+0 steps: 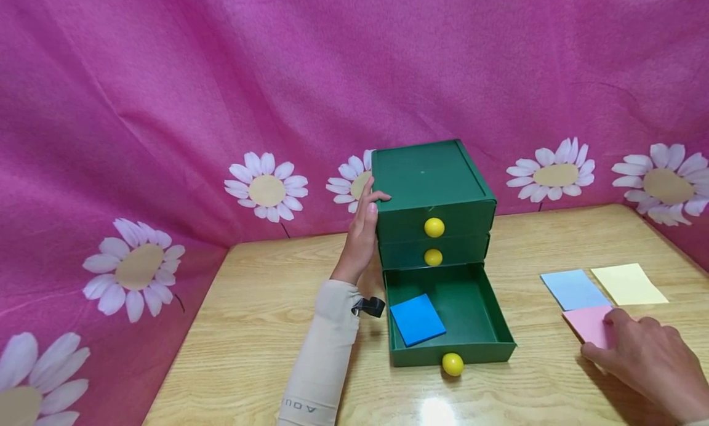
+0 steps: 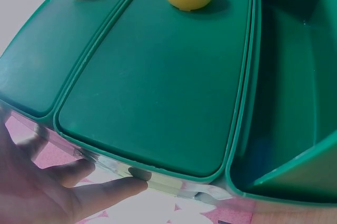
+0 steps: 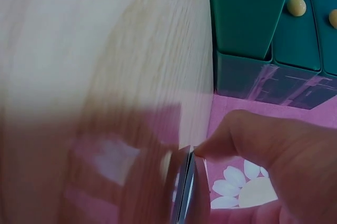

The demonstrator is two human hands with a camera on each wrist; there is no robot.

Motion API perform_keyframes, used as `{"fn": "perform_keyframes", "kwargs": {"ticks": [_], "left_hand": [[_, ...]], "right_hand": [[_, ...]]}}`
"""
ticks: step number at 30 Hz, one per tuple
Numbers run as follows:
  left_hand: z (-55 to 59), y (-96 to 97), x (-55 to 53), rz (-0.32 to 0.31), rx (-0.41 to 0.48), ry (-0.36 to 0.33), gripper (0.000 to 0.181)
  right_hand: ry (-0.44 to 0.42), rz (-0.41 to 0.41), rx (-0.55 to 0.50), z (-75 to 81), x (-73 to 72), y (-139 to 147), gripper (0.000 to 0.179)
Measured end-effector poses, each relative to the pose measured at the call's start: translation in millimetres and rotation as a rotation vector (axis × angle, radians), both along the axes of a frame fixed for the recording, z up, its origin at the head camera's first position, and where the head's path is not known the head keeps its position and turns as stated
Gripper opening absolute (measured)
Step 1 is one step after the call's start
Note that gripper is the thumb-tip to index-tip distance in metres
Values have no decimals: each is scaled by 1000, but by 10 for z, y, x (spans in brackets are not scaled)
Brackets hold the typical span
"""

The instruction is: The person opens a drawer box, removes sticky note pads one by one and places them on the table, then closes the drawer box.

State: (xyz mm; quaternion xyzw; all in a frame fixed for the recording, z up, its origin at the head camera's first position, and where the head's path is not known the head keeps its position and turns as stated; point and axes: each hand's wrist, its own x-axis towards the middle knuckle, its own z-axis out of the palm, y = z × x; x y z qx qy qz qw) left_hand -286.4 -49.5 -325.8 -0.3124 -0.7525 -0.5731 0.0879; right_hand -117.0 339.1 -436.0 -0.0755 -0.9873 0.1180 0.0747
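Observation:
A green drawer unit (image 1: 426,173) with yellow round knobs stands on the table, its bottom drawer (image 1: 471,354) pulled out. Inside that drawer, toward the left, lies a blue sticky note pad (image 1: 416,320). My left hand (image 1: 362,235) rests against the unit's left side with fingers extended, one fingertip over the top edge; the left wrist view shows the fingers (image 2: 108,195) along that side. Off to the right, my right hand (image 1: 648,358) pinches a pink sticky note pad (image 1: 591,325) between thumb and fingers. The pad appears edge-on in the right wrist view, beside the thumb (image 3: 231,134).
A light blue sticky note pad (image 1: 575,289) and a pale yellow one (image 1: 628,284) lie on the wooden table (image 1: 266,327), just beyond the pink pad. Behind the table hangs a pink cloth (image 1: 332,75) printed with white flowers. The two upper drawers are closed.

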Motion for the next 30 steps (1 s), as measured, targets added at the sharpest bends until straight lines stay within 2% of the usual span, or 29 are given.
{"fn": "perform_keyframes", "kwargs": {"ticks": [5,10,16,30], "left_hand": [[-15,-6,-11,-9,4,3,37],[-30,-3,-13,-8,5,0,36],[-8,1,-14,-8,10,1,38],[-18,-1,-18,-16,16,5,35]], "right_hand": [[-24,-1,8,-12,18,0,58],[-2,17,16,-20,52,-11,58],[-42,-1,-2,-43,66,-13,56],[-63,4,-15,-72,91,-11,41]]}}
